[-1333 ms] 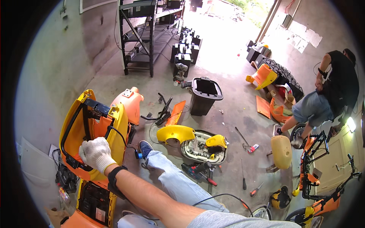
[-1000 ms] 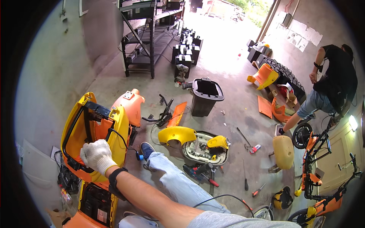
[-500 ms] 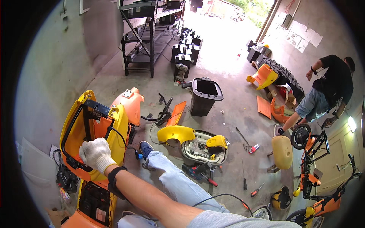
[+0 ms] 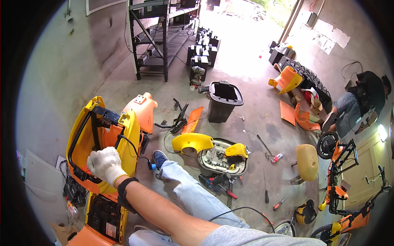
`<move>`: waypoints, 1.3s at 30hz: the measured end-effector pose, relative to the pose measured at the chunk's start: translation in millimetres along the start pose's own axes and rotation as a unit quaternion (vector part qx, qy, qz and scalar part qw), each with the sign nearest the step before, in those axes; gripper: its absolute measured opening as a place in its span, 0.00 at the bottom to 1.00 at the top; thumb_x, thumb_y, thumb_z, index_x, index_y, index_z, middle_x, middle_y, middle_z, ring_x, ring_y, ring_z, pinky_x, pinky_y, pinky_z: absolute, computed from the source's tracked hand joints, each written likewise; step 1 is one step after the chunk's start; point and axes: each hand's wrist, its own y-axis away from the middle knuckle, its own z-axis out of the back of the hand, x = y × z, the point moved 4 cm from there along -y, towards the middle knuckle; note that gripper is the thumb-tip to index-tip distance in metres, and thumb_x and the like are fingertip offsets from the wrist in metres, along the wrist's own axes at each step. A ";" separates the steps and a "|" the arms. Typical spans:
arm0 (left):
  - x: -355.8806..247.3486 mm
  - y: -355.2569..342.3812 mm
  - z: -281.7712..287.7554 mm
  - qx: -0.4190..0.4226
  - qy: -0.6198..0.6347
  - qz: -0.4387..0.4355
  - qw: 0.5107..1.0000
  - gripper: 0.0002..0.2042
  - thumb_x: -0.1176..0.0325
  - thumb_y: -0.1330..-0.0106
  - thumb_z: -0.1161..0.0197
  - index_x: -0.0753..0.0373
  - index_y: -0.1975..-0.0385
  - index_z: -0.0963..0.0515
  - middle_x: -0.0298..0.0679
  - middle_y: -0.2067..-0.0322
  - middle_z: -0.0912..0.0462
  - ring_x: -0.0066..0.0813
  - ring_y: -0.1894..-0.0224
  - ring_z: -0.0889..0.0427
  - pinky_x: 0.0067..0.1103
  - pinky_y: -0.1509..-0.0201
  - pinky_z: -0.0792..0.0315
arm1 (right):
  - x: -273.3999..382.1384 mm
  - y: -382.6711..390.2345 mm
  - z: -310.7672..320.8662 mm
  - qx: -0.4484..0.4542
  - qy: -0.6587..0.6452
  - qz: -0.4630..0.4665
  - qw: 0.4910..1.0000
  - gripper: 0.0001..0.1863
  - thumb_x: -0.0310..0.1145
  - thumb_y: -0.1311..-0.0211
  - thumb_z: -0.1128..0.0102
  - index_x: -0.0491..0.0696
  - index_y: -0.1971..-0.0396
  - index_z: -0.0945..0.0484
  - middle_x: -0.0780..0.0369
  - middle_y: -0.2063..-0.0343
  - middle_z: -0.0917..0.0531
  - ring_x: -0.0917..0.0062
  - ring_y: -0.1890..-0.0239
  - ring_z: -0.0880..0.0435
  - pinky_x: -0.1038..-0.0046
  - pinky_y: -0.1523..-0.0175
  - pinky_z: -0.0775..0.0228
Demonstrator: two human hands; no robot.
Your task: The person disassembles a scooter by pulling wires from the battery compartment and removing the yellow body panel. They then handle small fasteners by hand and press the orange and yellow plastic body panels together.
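Note:
My right hand (image 4: pixel 106 165), in a white knitted glove with a black band at the wrist, is closed in a fist. It rests over the near side of an upright yellow-and-orange scooter body shell (image 4: pixel 132 131). Whatever the fingers grip is hidden behind the glove. Black trim (image 4: pixel 79 128) runs around the shell's opening. A black cable with a blue connector (image 4: pixel 152 166) hangs from the shell's right side. Just below lies an open black compartment (image 4: pixel 104 213) with yellow edges. An orange cowl (image 4: pixel 141 107) stands behind the shell. My left hand is out of view.
A black bin (image 4: pixel 225 106) stands ahead, near a yellow fender (image 4: pixel 193 142) and a grey tray-like part (image 4: pixel 217 162). Drills (image 4: pixel 217 180) and screwdrivers (image 4: pixel 266 196) lie on the floor. At right are a stool (image 4: pixel 307 162), bike frames (image 4: pixel 334 176) and another person (image 4: pixel 361 102).
The other person at right has bent down lower. My view has shifted slightly, while my gloved hand stays at nearly the same place on the shell.

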 end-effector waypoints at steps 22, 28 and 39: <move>-13.9 19.6 10.0 -0.031 0.152 0.108 0.982 0.10 0.65 0.39 0.43 0.63 0.67 0.17 0.52 0.62 0.15 0.43 0.57 0.15 0.30 0.57 0.22 | -1.1 -0.1 -3.2 -0.033 0.042 -0.007 0.999 0.20 0.48 0.37 0.52 0.49 0.74 0.19 0.56 0.80 0.17 0.59 0.73 0.16 0.59 0.63 0.25; -40.3 31.4 22.4 -0.100 0.126 0.128 0.979 0.10 0.65 0.39 0.44 0.59 0.64 0.18 0.47 0.59 0.16 0.43 0.56 0.16 0.33 0.55 0.22 | -9.6 0.3 -1.6 -0.033 0.060 -0.016 0.998 0.20 0.48 0.36 0.52 0.49 0.74 0.19 0.56 0.80 0.17 0.58 0.73 0.16 0.59 0.63 0.25; -38.4 -2.6 -18.5 0.148 0.634 0.334 0.681 0.13 0.61 0.36 0.45 0.66 0.67 0.22 0.51 0.74 0.17 0.47 0.67 0.15 0.38 0.66 0.23 | -25.8 -0.3 -4.0 -0.101 0.077 0.004 0.992 0.19 0.47 0.38 0.50 0.49 0.79 0.20 0.55 0.83 0.19 0.59 0.77 0.18 0.59 0.66 0.26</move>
